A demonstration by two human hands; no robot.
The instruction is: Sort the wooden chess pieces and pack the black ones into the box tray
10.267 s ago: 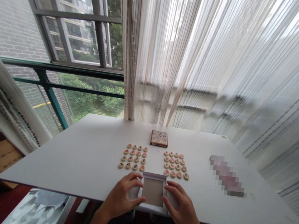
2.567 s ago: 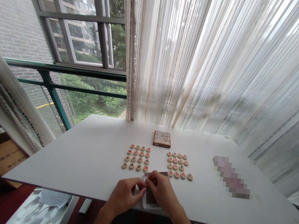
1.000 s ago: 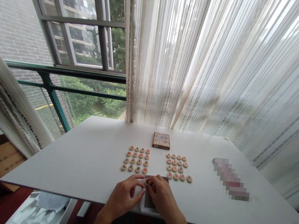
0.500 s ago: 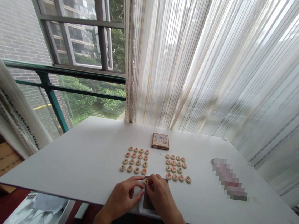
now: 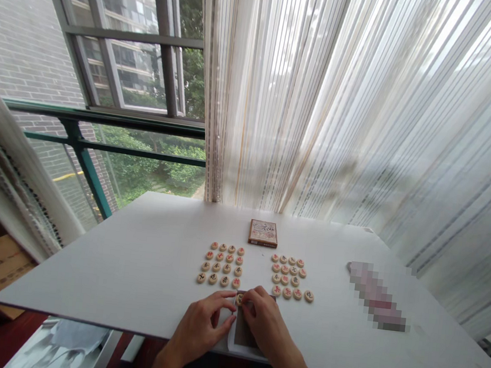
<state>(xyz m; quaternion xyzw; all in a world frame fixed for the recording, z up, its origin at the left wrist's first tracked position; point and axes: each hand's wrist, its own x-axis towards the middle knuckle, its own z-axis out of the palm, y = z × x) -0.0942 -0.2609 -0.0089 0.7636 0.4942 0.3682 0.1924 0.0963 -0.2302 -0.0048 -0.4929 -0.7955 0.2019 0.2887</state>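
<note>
Evidently mid-placement, your right hand (image 5: 263, 316) pinches a xiangqi piece (image 5: 239, 299) in the tray's (image 5: 239, 347) far-left corner, your left hand (image 5: 203, 319) curved half-open at its left wall; a clean release seems needed next, two grids of xiangqi discs (image 5: 219, 257) lying beyond.

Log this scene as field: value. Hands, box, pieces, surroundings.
Left hand: grip open, at left edge of white-walled, brown-floored open box
Right hand: at round pale piece with dark character; firm hold unclear
Piece position: far-left corner of box
Box interior: partly hidden by right hand
Left group: 16 round pale discs, four rows of four
Right group: 15 similar discs, rows 4, 4, 3, 4 from far side
Beyond groups: flat brown printed box
Surface: white table
</note>
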